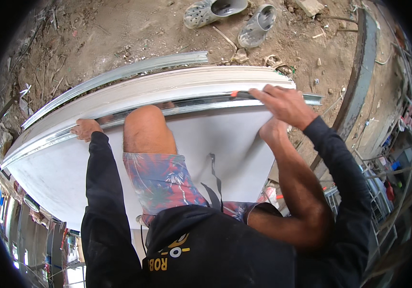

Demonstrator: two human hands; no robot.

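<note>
Left hand (87, 129) curls over the channel (196, 104); right hand (282, 103) grasps a tool (244, 95). White boards (201, 137) lie under both hands. Along their far edge the channel runs sideways, its long axis reaching past each hand; a second strip (167, 61) lies beyond the left hand. The tool's orange tip points toward the left hand.

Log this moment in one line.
left hand: touching metal channel | right hand: holding orange-tipped tool at channel's right part | channel: along edge of white board | beyond: grey clogs on dirt
</note>
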